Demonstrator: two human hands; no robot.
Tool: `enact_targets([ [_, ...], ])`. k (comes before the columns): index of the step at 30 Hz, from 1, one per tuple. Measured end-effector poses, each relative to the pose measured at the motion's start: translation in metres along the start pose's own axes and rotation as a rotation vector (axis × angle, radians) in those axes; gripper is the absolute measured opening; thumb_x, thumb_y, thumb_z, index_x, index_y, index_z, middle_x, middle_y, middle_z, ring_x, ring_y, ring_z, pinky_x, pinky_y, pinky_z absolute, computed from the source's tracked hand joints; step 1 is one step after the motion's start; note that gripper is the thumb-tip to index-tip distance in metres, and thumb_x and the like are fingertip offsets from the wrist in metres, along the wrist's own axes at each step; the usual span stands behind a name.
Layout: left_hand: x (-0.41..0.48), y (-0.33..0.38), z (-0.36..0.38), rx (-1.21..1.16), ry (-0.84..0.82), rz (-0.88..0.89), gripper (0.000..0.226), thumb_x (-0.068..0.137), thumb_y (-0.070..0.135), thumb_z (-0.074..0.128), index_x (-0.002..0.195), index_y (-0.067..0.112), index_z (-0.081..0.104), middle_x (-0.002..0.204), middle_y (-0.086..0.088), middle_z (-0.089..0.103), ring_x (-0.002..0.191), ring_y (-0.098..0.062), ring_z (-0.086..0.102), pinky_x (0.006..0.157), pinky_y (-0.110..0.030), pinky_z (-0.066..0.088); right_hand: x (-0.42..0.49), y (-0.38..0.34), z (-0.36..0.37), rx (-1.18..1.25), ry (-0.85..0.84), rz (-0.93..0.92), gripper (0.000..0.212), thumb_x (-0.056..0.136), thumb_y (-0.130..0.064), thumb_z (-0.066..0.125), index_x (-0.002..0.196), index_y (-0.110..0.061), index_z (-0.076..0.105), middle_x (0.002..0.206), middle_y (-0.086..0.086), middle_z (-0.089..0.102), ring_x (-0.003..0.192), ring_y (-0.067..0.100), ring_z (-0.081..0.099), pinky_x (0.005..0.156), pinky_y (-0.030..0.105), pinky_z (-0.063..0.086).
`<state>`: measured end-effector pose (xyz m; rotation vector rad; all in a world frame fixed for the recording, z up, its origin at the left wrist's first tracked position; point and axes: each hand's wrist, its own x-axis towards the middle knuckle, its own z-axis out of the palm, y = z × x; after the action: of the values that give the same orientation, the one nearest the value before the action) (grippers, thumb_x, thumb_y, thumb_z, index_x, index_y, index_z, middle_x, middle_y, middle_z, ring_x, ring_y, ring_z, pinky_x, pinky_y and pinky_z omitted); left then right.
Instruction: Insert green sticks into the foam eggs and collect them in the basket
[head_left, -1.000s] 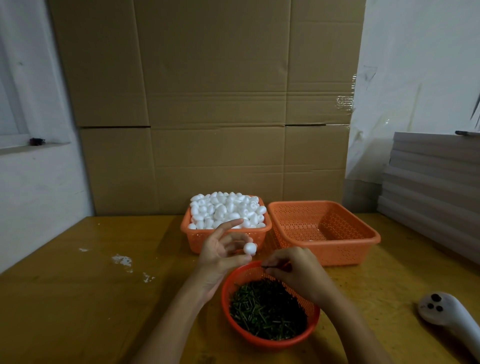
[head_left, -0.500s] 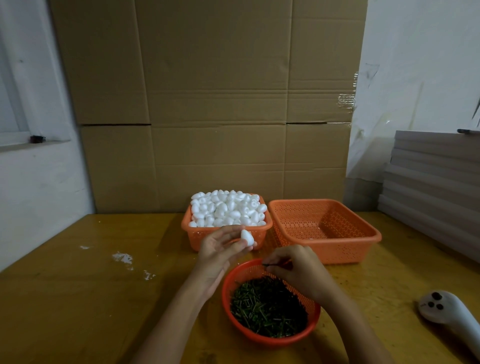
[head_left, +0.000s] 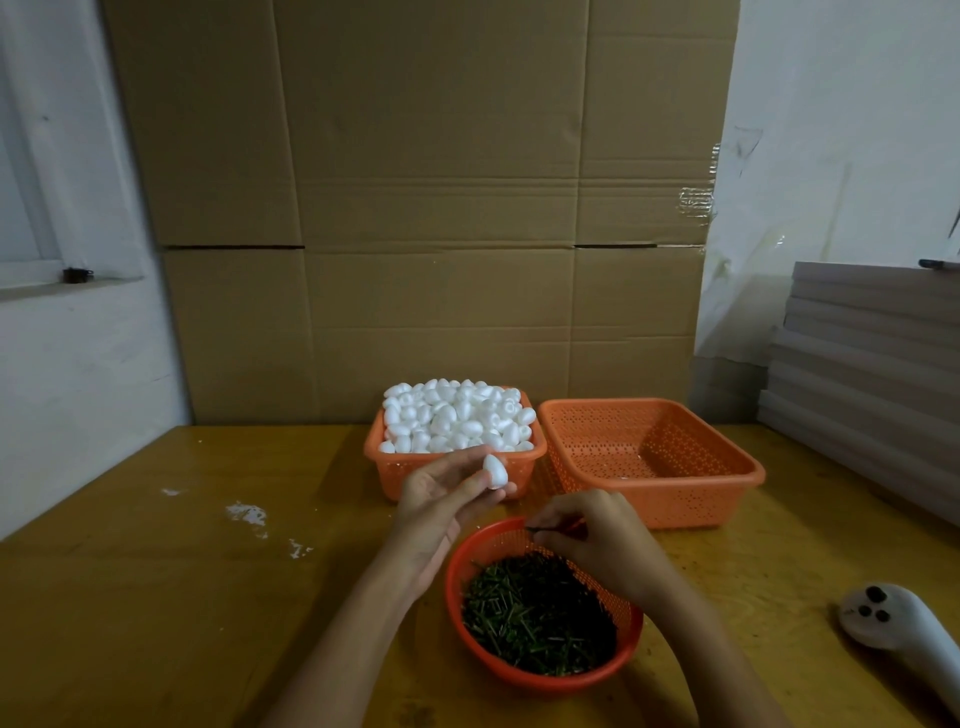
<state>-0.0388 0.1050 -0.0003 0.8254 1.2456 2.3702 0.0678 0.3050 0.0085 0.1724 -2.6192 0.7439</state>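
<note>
One head-worn view looks forward and down across the desk (head_left: 156, 597), near the left hand (head_left: 441, 501) and right hand (head_left: 597, 543). It faces the cardboard wall (head_left: 441, 208).

Dim room: cardboard sheets (head_left: 426, 208) against white wall (head_left: 841, 130), window (head_left: 21, 208) left, yellow wooden table (head_left: 156, 597).

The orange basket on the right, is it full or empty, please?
Empty: the basket shows only its bare perforated floor and walls.

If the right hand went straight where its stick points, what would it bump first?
Likely the left hand, just under the foam egg it holds, though depth is unclear.
</note>
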Motion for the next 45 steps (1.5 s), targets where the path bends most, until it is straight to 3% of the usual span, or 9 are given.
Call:
enact_targets([
  [5,0.000,-0.001,-0.001,-0.012,0.015,-0.013,0.049,0.078,0.026,0.095,0.121,0.009,0.077,0.123,-0.027,0.072,0.106,-0.039,0.076,0.083,-0.028,0.063,0.000,-0.001,0.000,-0.004,0.007,-0.013,0.017,0.088,-0.024,0.082,0.098,-0.037,0.079,0.089,-0.026,0.073,0.092,-0.009,0.066,0.082,0.013,0.052],
  [11,0.001,-0.004,-0.003,-0.005,0.051,-0.016,0.028,0.090,0.017,0.081,0.116,0.008,0.079,0.118,-0.026,0.074,0.105,-0.038,0.077,0.080,-0.028,0.064,0.000,-0.002,-0.001,0.015,0.006,-0.021,0.015,0.088,-0.026,0.082,0.099,-0.036,0.079,0.090,-0.025,0.075,0.091,-0.007,0.068,0.084,0.021,0.056],
  [17,0.001,-0.004,-0.001,0.005,0.075,-0.047,0.034,0.082,0.027,0.088,0.113,0.014,0.080,0.118,-0.025,0.075,0.100,-0.036,0.078,0.075,-0.027,0.064,-0.001,-0.005,-0.001,0.056,0.089,-0.048,0.014,0.088,-0.030,0.082,0.101,-0.035,0.079,0.090,-0.026,0.075,0.090,-0.004,0.070,0.083,0.027,0.057],
  [22,0.001,-0.005,-0.003,0.024,0.066,-0.038,0.053,0.067,0.034,0.102,0.110,0.011,0.081,0.116,-0.026,0.075,0.101,-0.037,0.078,0.076,-0.027,0.064,-0.001,-0.010,-0.003,0.106,0.161,-0.065,0.018,0.090,-0.033,0.079,0.107,-0.038,0.078,0.087,-0.023,0.074,0.086,0.002,0.071,0.080,0.031,0.058],
  [26,0.003,-0.006,-0.004,0.030,0.081,-0.038,0.054,0.062,0.029,0.104,0.107,0.009,0.081,0.115,-0.027,0.075,0.102,-0.039,0.077,0.076,-0.026,0.064,-0.002,-0.012,-0.003,0.153,0.212,-0.098,0.023,0.094,-0.027,0.075,0.114,-0.038,0.078,0.089,-0.025,0.075,0.080,0.002,0.073,0.075,0.030,0.060],
  [30,0.002,-0.005,-0.004,-0.007,0.079,-0.060,0.042,0.066,0.017,0.100,0.103,0.008,0.081,0.118,-0.029,0.073,0.105,-0.043,0.076,0.077,-0.028,0.064,-0.001,-0.012,-0.003,0.212,0.232,-0.076,0.027,0.098,-0.020,0.071,0.121,-0.034,0.076,0.096,-0.016,0.078,0.080,0.007,0.075,0.077,0.036,0.063],
  [35,0.001,-0.004,-0.001,-0.040,0.068,-0.082,0.048,0.068,0.012,0.100,0.111,0.010,0.078,0.121,-0.029,0.072,0.109,-0.043,0.074,0.079,-0.030,0.064,-0.003,-0.014,-0.002,0.235,0.261,-0.065,0.020,0.092,-0.017,0.078,0.108,-0.028,0.072,0.093,-0.021,0.077,0.073,0.003,0.075,0.073,0.035,0.064],
  [38,0.000,-0.002,0.001,-0.030,0.042,-0.082,0.052,0.068,0.015,0.100,0.115,0.011,0.078,0.121,-0.025,0.074,0.108,-0.035,0.076,0.081,-0.030,0.064,-0.003,-0.016,-0.002,0.185,0.274,-0.074,0.016,0.091,-0.020,0.079,0.102,-0.029,0.074,0.091,-0.024,0.076,0.079,-0.001,0.074,0.075,0.029,0.063],
  [45,0.000,-0.003,0.003,0.002,0.038,-0.096,0.051,0.059,0.015,0.105,0.104,0.010,0.081,0.117,-0.019,0.076,0.107,-0.032,0.076,0.083,-0.031,0.064,-0.005,-0.018,-0.003,0.078,0.355,-0.104,0.015,0.091,-0.030,0.076,0.106,-0.033,0.080,0.096,-0.027,0.075,0.090,-0.007,0.071,0.078,0.023,0.059],
])
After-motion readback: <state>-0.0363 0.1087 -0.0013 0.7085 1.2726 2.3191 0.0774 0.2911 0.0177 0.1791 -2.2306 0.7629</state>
